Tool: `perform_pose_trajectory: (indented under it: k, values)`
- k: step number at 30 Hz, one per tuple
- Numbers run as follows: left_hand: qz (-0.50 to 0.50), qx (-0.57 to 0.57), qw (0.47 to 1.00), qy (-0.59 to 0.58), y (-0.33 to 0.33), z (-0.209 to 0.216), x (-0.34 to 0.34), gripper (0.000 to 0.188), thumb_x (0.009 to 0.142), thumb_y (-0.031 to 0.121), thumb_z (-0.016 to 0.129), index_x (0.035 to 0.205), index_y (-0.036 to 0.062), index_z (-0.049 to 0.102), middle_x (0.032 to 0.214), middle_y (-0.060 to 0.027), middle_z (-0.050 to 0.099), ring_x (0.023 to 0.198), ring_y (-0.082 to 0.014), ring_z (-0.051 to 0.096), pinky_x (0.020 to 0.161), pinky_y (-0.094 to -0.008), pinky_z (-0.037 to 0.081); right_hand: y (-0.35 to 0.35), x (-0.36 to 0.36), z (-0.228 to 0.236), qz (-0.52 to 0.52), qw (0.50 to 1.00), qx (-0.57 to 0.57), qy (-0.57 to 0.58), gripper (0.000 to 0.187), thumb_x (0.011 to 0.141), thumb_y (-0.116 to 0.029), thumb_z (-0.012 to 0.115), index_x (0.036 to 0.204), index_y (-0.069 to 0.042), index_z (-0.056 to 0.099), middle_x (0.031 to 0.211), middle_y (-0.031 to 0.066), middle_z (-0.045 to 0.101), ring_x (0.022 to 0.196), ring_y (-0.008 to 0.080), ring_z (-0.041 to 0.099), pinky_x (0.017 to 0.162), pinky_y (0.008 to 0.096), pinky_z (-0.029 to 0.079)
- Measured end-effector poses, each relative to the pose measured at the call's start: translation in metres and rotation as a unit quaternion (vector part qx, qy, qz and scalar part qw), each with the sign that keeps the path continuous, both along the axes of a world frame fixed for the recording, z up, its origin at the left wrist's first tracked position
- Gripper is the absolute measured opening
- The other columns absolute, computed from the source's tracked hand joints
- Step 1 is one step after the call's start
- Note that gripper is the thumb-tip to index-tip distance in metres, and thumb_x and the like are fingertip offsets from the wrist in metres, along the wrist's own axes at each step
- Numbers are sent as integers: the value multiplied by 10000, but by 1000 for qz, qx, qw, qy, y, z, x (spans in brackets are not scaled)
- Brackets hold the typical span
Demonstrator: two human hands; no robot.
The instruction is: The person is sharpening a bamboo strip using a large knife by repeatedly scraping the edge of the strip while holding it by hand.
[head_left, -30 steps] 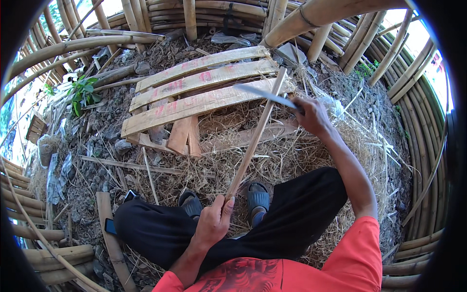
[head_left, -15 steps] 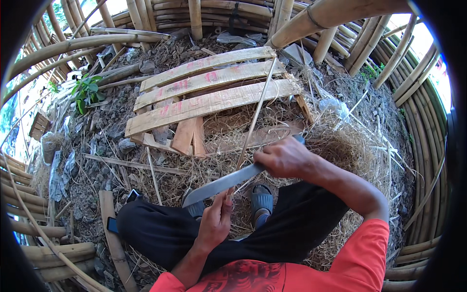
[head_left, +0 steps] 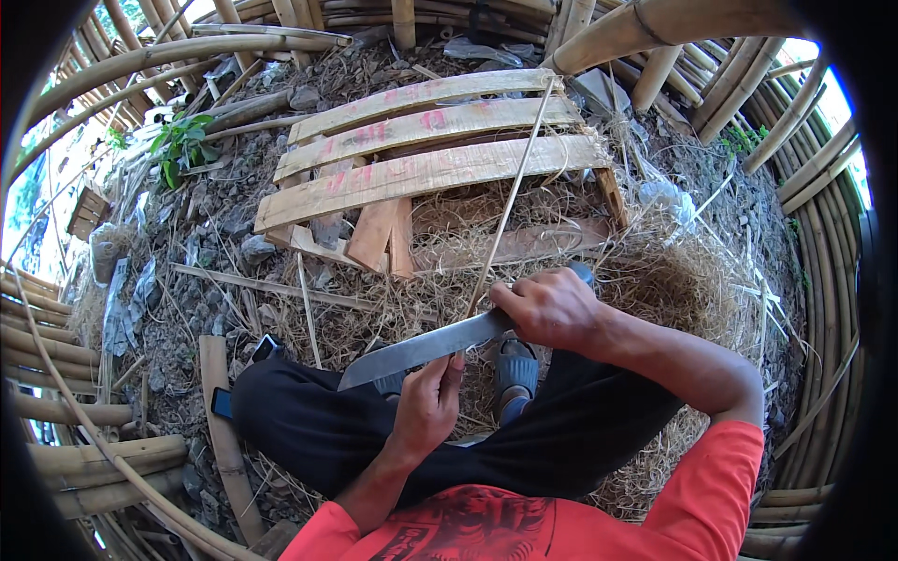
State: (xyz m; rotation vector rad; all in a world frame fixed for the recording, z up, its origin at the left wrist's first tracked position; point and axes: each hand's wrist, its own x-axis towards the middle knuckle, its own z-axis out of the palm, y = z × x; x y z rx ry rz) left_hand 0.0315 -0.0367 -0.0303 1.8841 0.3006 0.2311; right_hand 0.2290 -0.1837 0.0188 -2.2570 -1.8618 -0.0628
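Observation:
My right hand (head_left: 554, 309) is wrapped around the handle of a machete (head_left: 421, 352), whose broad grey blade points left across my lap. Under the blade, my left hand (head_left: 427, 409) pinches the near end of a long thin bamboo strip (head_left: 513, 194). That strip slants up and away, its far end over the slatted wooden pallet (head_left: 430, 175). Blade and strip cross just above my left fingertips; the blade hides part of the strip there. Most of the machete's handle is covered by my right fingers, with a blue end showing behind the fist.
Dry shavings (head_left: 669, 280) cover the ground around my sandalled feet. Bamboo poles (head_left: 103, 467) stack at the left, and a thick pole (head_left: 655, 28) slants in at the upper right. Beside my left knee lie a phone (head_left: 222, 403) and a split bamboo piece (head_left: 224, 439).
The view has shifted slightly, so the pallet appears higher and further right. Both hands keep their grips, and the machete still crosses the strip just above my left fingers.

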Motion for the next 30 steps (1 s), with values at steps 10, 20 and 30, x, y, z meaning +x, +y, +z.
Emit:
perform_pose_trajectory:
  k: [10,20,30]
  values:
    - [3,71,997,38,2,12,-7,416,1044,183,527,1389,-48,505,788,-256,649,635,-375,665,570,-409,493,-12,64,1,-230,971,-25,-66,65,958,-111,509,941,-55,536,640,129,665,554,296,690,473,448,527]
    - [-15,61,998,31,-2,12,-1,390,1041,172,527,1370,-36,528,789,-279,642,668,-396,678,572,-411,485,-7,15,5,-130,986,-104,18,66,954,-128,525,941,-68,549,641,96,650,534,287,667,453,459,504]
    - [-13,77,997,-10,2,7,-9,394,1041,175,528,1370,-41,523,682,-228,606,587,-358,645,535,-412,463,-30,81,-2,-185,979,72,-49,74,854,-78,617,924,-90,596,606,115,632,507,325,638,461,458,481]
